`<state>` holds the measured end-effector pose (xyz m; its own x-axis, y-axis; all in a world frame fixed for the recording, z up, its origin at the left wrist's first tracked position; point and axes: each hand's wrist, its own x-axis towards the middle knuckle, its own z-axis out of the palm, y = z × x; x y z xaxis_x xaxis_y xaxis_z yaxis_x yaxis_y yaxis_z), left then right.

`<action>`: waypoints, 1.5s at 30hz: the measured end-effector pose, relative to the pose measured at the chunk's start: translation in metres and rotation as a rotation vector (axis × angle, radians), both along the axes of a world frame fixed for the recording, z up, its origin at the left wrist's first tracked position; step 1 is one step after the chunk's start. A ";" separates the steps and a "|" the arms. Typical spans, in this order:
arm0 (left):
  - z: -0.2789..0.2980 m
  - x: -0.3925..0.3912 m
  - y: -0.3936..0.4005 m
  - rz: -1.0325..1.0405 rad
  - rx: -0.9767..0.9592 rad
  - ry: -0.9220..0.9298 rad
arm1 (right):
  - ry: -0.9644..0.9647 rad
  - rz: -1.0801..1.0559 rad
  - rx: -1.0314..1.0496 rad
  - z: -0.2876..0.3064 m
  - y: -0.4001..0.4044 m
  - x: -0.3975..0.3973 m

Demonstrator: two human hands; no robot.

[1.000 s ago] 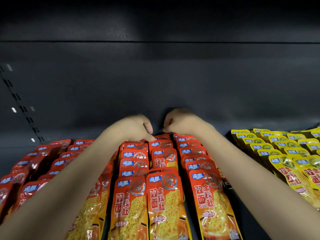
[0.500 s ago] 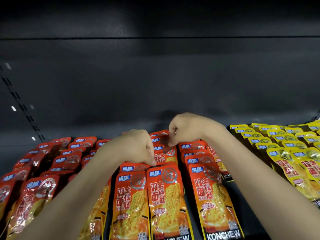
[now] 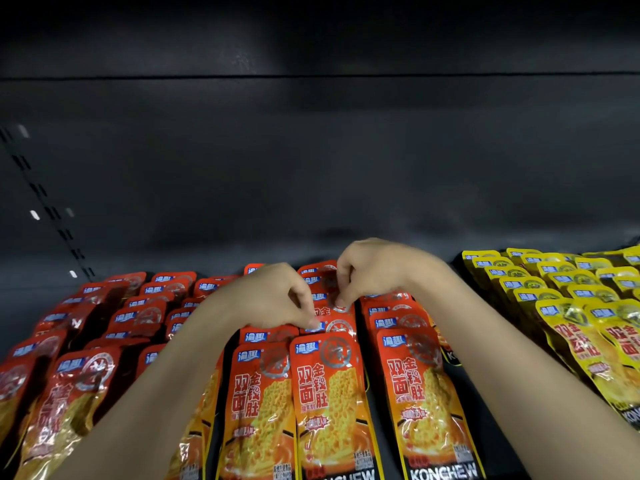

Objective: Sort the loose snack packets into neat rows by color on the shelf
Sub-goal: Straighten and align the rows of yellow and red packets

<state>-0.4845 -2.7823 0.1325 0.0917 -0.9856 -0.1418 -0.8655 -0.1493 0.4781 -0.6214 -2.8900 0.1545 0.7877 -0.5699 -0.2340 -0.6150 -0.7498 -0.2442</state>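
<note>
Several rows of red snack packets lie overlapped on the dark shelf, running from front to back. My left hand and my right hand are together over the middle row, fingers curled. Both pinch the top edge of one red packet a few places back in that row, left fingertips at its left corner, right fingertips at its upper edge. Rows of yellow packets lie to the right. My forearms cover parts of the red rows.
The red rows at the far left are looser and partly crooked. A dark gap of bare shelf separates red from yellow. The black back panel stands behind, with a slotted upright at the left.
Both hands have drawn back from the rear of the middle red row toward me, and now pinch a packet nearer the front. The view has shifted slightly.
</note>
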 end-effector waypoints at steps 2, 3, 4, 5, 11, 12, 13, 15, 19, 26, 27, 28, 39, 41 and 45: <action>-0.002 -0.001 0.000 0.033 -0.052 0.028 | -0.017 -0.037 -0.015 -0.002 -0.001 -0.001; -0.002 -0.001 0.001 0.043 -0.072 0.039 | -0.020 -0.047 -0.013 -0.002 -0.002 -0.001; -0.002 -0.002 0.001 0.052 -0.087 0.049 | -0.021 -0.050 -0.007 -0.003 -0.002 -0.001; -0.002 -0.003 0.002 0.060 -0.100 0.059 | -0.021 -0.047 0.004 -0.003 -0.003 -0.001; -0.005 -0.005 0.002 0.124 -0.185 0.033 | -0.054 -0.050 0.108 -0.001 -0.006 -0.003; -0.005 -0.005 0.002 0.137 -0.195 0.025 | -0.069 -0.054 0.128 0.000 -0.007 -0.003; -0.006 -0.006 0.002 0.147 -0.203 0.022 | -0.084 -0.060 0.143 -0.001 -0.007 -0.003; -0.006 -0.007 0.003 0.169 -0.214 0.022 | -0.114 -0.073 0.153 -0.002 -0.008 -0.003; -0.007 -0.008 0.004 0.206 -0.232 0.021 | -0.150 -0.087 0.132 -0.004 -0.007 -0.002; -0.006 -0.008 0.005 0.231 -0.217 0.036 | -0.208 -0.111 0.092 0.000 -0.006 -0.004; -0.004 -0.007 0.006 0.232 -0.215 0.046 | -0.234 -0.106 0.075 0.002 -0.005 -0.004; -0.001 -0.006 0.007 0.231 -0.215 0.055 | -0.252 -0.089 0.059 0.006 -0.003 -0.005; 0.009 -0.012 0.023 -0.002 -0.053 -0.061 | 0.007 0.139 0.030 0.004 0.020 -0.012; 0.008 -0.015 0.024 -0.024 -0.040 -0.076 | 0.036 0.144 0.035 0.004 0.021 -0.015; 0.011 -0.019 0.032 -0.017 -0.035 -0.044 | 0.084 0.159 0.054 0.005 0.022 -0.021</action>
